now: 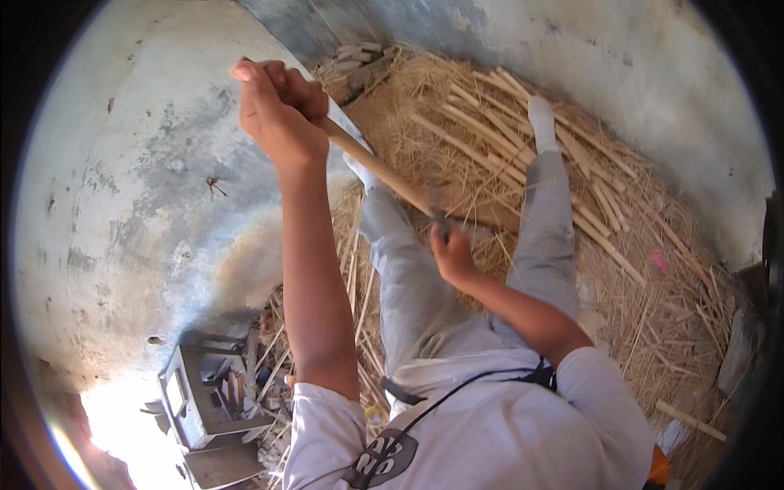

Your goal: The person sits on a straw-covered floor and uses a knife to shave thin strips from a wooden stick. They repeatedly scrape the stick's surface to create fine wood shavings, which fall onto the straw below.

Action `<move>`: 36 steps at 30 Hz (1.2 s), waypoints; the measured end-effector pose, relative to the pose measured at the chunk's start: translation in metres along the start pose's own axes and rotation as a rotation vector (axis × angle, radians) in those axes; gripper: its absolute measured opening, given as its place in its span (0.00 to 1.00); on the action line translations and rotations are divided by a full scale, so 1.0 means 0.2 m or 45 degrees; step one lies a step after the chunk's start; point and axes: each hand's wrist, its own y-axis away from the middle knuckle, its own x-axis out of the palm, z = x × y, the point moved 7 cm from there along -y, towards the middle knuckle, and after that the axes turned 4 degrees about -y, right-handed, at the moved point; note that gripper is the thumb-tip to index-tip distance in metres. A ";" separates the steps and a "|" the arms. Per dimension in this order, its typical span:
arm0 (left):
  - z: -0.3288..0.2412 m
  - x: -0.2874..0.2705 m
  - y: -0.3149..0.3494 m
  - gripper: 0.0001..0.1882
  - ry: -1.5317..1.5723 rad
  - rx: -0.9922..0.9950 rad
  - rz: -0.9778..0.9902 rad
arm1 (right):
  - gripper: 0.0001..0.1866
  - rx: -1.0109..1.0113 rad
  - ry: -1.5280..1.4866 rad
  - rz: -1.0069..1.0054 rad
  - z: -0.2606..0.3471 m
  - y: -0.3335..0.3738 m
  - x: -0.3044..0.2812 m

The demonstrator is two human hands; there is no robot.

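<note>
A long pale wooden stick (pixel 380 170) slants across from the upper left toward my lap. Its upper end is wrapped by my left hand (pixel 284 114), closed in a fist and raised near the wall. At the stick's lower end, my right hand (pixel 454 255) grips a small dark tool (pixel 441 222), which looks like a knife. The tool meets or overlaps the stick there; blur hides its edge and exact contact. Below the stick, between my outstretched legs, lies a brown board or patch of floor (pixel 490 214) strewn with shavings.
A pile of peeled sticks (pixel 490 122) lies by my right foot (pixel 542 122), on straw-like shavings (pixel 629 310). A wooden box frame (pixel 188 400) with tools and scraps stands at lower left. Plastered walls (pixel 163 163) close in left and far. Another short stick (pixel 690 419) lies at lower right.
</note>
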 end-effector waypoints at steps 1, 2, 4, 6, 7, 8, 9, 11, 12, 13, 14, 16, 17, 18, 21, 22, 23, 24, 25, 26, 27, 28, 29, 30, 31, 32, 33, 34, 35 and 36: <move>0.00 0.02 -0.04 0.27 0.023 0.017 0.017 | 0.15 0.558 0.036 0.042 -0.29 0.02 0.02; 0.01 0.03 -0.07 0.27 0.046 0.011 0.034 | 0.16 1.122 0.075 0.075 -0.53 0.11 0.00; 0.03 -0.01 -0.09 0.29 0.062 -0.034 0.057 | 0.18 0.962 0.425 0.378 -0.67 0.11 -0.10; 0.02 -0.05 -0.10 0.28 0.044 -0.047 0.001 | 0.18 0.970 0.323 0.299 -0.61 0.06 -0.09; 0.03 -0.05 -0.11 0.27 0.042 -0.062 -0.022 | 0.19 0.980 0.272 0.251 -0.58 0.04 -0.11; 0.03 -0.04 -0.12 0.27 0.028 -0.045 -0.016 | 0.17 0.790 0.231 0.265 -0.50 -0.03 -0.09; 0.03 -0.06 -0.13 0.27 0.009 -0.032 -0.026 | 0.15 0.607 0.199 0.292 -0.41 -0.09 -0.05; 0.07 -0.10 -0.13 0.28 -0.012 -0.029 -0.036 | 0.16 0.298 -0.290 0.088 -0.09 -0.13 -0.05; 0.07 -0.07 -0.14 0.28 -0.006 -0.028 -0.016 | 0.18 0.135 -0.538 -0.030 0.02 -0.13 -0.07; 0.07 -0.04 -0.15 0.28 -0.002 -0.027 0.001 | 0.18 0.058 -0.625 -0.108 0.02 -0.11 -0.08; 0.09 -0.02 -0.14 0.29 -0.008 -0.062 -0.020 | 0.18 -0.019 -0.710 -0.184 0.03 -0.10 -0.09; 0.08 0.08 -0.12 0.29 0.049 -0.106 0.096 | 0.19 0.151 -0.560 -0.271 -0.11 -0.05 -0.08; 0.07 0.12 -0.12 0.29 0.082 -0.128 0.158 | 0.17 0.362 -0.240 -0.055 -0.23 -0.06 -0.05; 0.07 0.12 -0.11 0.29 0.087 -0.143 0.158 | 0.16 0.572 0.088 0.167 -0.29 -0.05 -0.04; 0.08 0.06 -0.11 0.29 0.071 -0.126 0.139 | 0.17 0.716 0.292 0.424 -0.22 -0.07 -0.06; 0.09 0.05 -0.10 0.29 0.061 -0.123 0.130 | 0.17 0.688 0.234 0.436 -0.09 -0.07 -0.09; 0.08 0.06 -0.10 0.29 0.050 -0.112 0.126 | 0.17 0.543 0.174 0.348 0.05 -0.08 -0.11; 0.08 0.07 -0.10 0.29 0.036 -0.097 0.123 | 0.17 0.395 0.111 0.263 0.20 -0.10 -0.11; 0.07 0.09 -0.10 0.29 0.029 -0.097 0.126 | 0.16 0.255 0.048 0.176 0.29 -0.11 -0.12; 0.07 0.12 -0.10 0.29 0.021 -0.098 0.126 | 0.16 0.126 -0.053 0.098 0.34 -0.11 -0.13; 0.07 0.14 -0.09 0.29 0.007 -0.093 0.127 | 0.16 -0.007 -0.160 0.025 0.40 -0.11 -0.14; 0.07 0.15 -0.09 0.29 0.009 -0.091 0.118 | 0.16 -0.140 -0.265 -0.049 0.43 -0.10 -0.15; 0.09 0.16 -0.08 0.29 0.012 -0.089 0.109 | 0.16 -0.125 -0.250 -0.063 0.37 -0.07 -0.14; 0.08 0.18 -0.08 0.29 0.015 -0.079 0.112 | 0.16 -0.120 -0.242 -0.084 0.26 -0.03 -0.13; 0.08 0.19 -0.10 0.29 0.025 -0.100 0.138 | 0.17 -0.113 -0.235 -0.102 0.12 -0.01 -0.13; 0.09 0.21 -0.11 0.29 0.047 -0.123 0.175 | 0.17 0.156 0.014 0.081 -0.14 -0.03 -0.08; 0.10 0.21 -0.12 0.29 0.064 -0.144 0.198 | 0.18 0.427 0.268 0.279 -0.35 -0.04 -0.04; 0.11 0.18 -0.13 0.29 0.048 -0.137 0.173 | 0.19 0.500 0.203 0.307 -0.36 -0.04 -0.04; 0.11 0.14 -0.14 0.29 0.033 -0.130 0.151 | 0.19 0.573 0.137 0.334 -0.36 -0.04 -0.05; 0.12 0.11 -0.16 0.29 0.020 -0.121 0.127 | 0.19 0.530 0.124 0.332 -0.32 -0.07 -0.05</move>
